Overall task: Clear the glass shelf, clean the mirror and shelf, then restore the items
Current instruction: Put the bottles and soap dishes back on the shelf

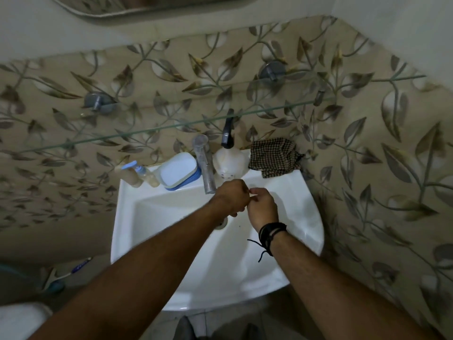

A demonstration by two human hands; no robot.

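Two hands meet over the sink point(137, 212) in the head view, just in front of the tap point(206, 165). The left hand point(232, 198) is curled into a loose fist and the right hand point(262, 208) is curled beside it, fingertips touching; whether either pinches something small cannot be told, and nothing is plainly held.

Above the sink, the glass shelf point(171, 128) looks bare, so clearing seems done. Its items stand on the sink's back ledge: two small bottles point(142, 174) at the left corner, a soap box point(179, 173) beside the tap, a spray bottle point(229, 155) just behind the hands, and a checked cloth point(274, 155) at the right corner. Only the mirror point(103, 6) frame's lower edge shows at the top, well above the sink.

The cleaning step appears to be next. To do it well, the person should probably spray the mirror first, wipe from the top down, then support the shelf while wiping it, so drips get caught last.
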